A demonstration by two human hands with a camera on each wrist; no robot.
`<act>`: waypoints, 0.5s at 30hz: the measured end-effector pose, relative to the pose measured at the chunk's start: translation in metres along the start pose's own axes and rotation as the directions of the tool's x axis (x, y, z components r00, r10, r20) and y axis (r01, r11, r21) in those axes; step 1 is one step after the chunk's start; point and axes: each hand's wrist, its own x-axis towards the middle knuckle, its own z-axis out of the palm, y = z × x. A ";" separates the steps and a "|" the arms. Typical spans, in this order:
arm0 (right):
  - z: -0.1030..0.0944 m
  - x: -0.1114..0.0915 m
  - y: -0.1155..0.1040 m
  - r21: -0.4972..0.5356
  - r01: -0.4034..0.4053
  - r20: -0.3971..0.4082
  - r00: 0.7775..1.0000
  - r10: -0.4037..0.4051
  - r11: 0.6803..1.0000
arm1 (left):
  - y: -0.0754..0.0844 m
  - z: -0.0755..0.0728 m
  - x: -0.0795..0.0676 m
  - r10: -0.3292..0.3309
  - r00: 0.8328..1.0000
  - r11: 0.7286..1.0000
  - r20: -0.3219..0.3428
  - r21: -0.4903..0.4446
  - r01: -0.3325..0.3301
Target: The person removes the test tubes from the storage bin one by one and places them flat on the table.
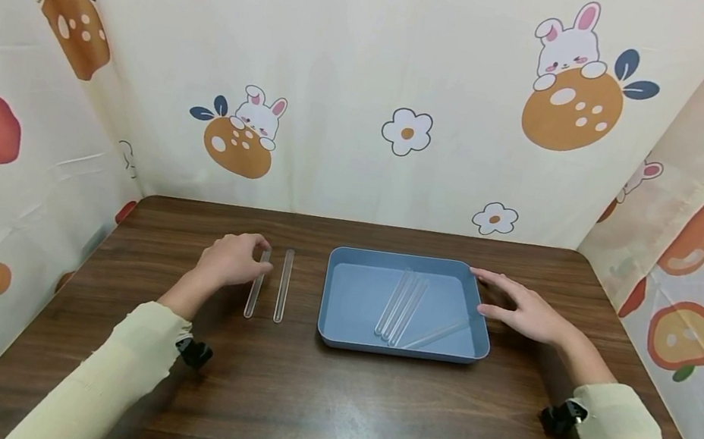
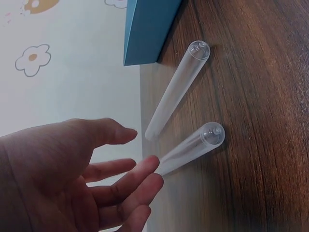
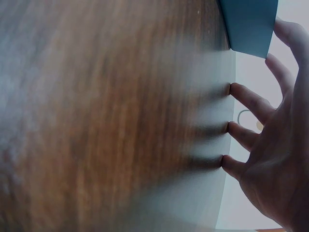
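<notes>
My left hand [image 1: 236, 260] is over the left of two clear test tubes [image 1: 254, 295] lying on the table. In the left wrist view its thumb [image 2: 118, 134] stands apart from the loosely bent fingers, whose tips are right at the far end of that tube [image 2: 193, 147]. The other loose test tube [image 1: 283, 285] lies parallel, just to the right. My right hand [image 1: 521, 308] rests at the right side of a blue tray [image 1: 346, 343], thumb and index finger on its rim, the other fingertips down on the table. Several clear test tubes [image 1: 409, 313] lie in the tray, one slanting away from the rest.
The brown wooden table [image 1: 294, 410] ends at the back against a printed curtain [image 1: 345, 172]. More curtain hangs along the left and right sides. The tray stands right of centre, its low walls raised round the tubes.
</notes>
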 end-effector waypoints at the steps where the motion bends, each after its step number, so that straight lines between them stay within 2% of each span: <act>1: 0.000 0.000 0.000 0.001 0.010 0.001 1.000 -0.010 1.000 | 0.001 0.000 0.001 0.004 1.000 1.000 0.000 0.000 -0.004; 3: -0.001 0.000 0.000 0.002 0.020 0.003 1.000 -0.020 1.000 | 0.002 0.000 0.001 0.012 1.000 1.000 0.004 0.000 -0.012; 10: -0.001 0.000 -0.004 -0.004 -0.042 0.012 0.999 0.042 0.999 | 0.009 0.000 0.002 0.036 0.999 0.999 -0.016 0.009 -0.035; 15: -0.001 0.000 -0.007 -0.009 -0.045 0.018 0.999 0.045 0.999 | 0.016 0.000 0.001 0.051 0.998 0.999 -0.023 0.003 -0.051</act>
